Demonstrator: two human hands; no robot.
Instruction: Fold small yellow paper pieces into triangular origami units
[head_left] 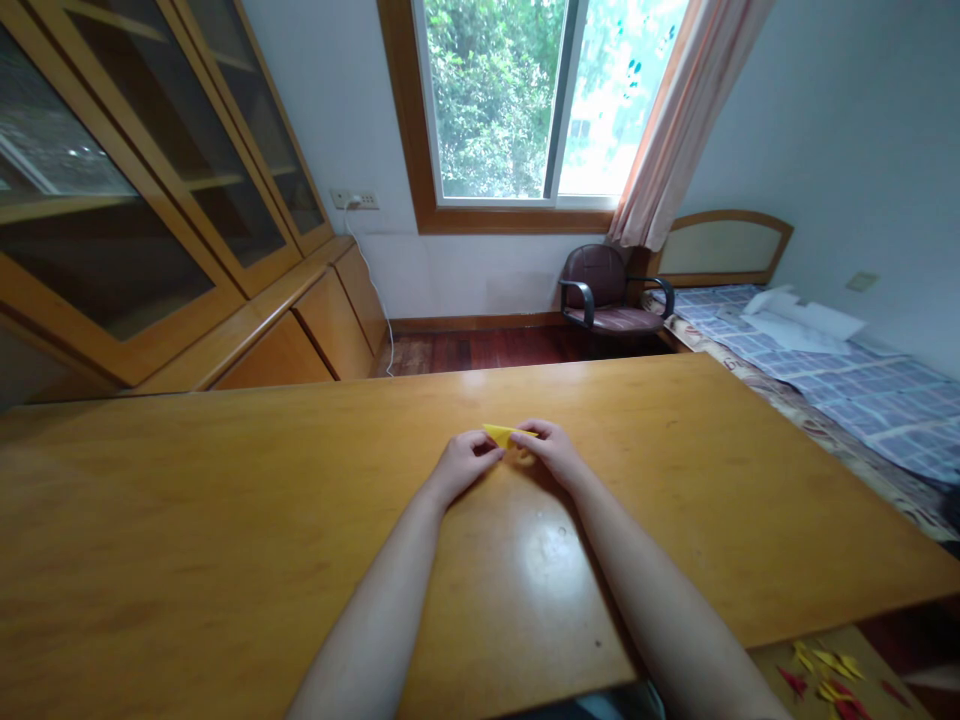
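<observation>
A small piece of folded yellow paper (498, 434), roughly triangular, is held just above the wooden table (262, 520). My right hand (550, 448) grips its right side between thumb and fingers. At its lower left edge is my left hand (466, 462), with thumb and fingers closed together around the paper's edge. Both forearms reach in from the near side of the table. The fingers cover part of the paper, so its full shape is hidden.
Below the table's near right corner, several yellow and red folded paper pieces (829, 664) lie on a brown surface (780, 655). Beyond the table stand a dark red armchair (611, 290), a bed (840, 370) at the right and a glass-door cabinet (217, 190) at the left.
</observation>
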